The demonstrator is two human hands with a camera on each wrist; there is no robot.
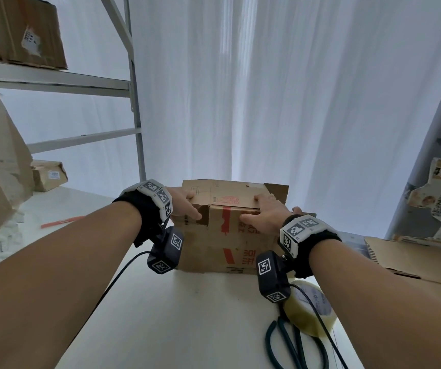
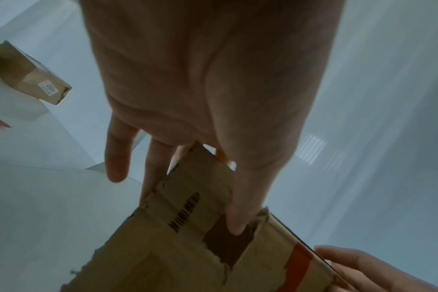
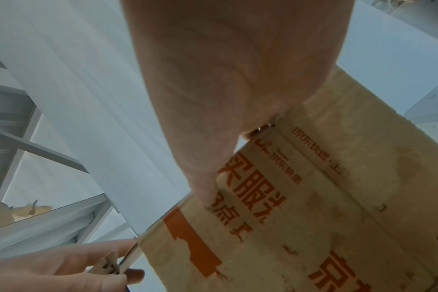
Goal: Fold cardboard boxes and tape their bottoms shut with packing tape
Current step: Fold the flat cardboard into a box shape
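Note:
A worn cardboard box [image 1: 214,243] with red printing stands on the white table [image 1: 174,315]. My left hand [image 1: 184,206] grips its top left corner, fingers over the top flap and thumb on the front face. In the left wrist view the thumb [image 2: 238,217] lies along the box [image 2: 163,247] beside a torn patch. My right hand [image 1: 267,211] holds the top right edge, fingers across the flap, thumb on the front. The right wrist view shows that thumb [image 3: 205,187] pressed on the printed face [image 3: 313,217], and the left hand [image 3: 63,266] pinching the cardboard edge.
A roll of clear packing tape [image 1: 312,312] and green-handled scissors [image 1: 291,347] lie near my right forearm. Flattened cardboard [image 1: 413,262] lies at the right. A metal shelf rack [image 1: 134,102] with boxes [image 1: 20,30] stands at the left, a white curtain behind.

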